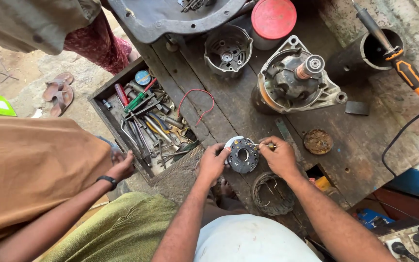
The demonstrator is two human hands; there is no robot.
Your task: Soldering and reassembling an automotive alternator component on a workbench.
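Both hands closed on round black part, coil and tool drawer nearby.

Seen from above at a cluttered workbench, the person's left hand and right hand are bare, without rings, watch or gloves, both forearms uncovered to the elbow, and a pale, whitish garment covers the lap below them.

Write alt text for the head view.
Two bare hands, left hand and right hand, hold a round black part over a worn wooden workbench. A co-worker's hand touches an open tool drawer; a dismantled alternator housing sits behind.
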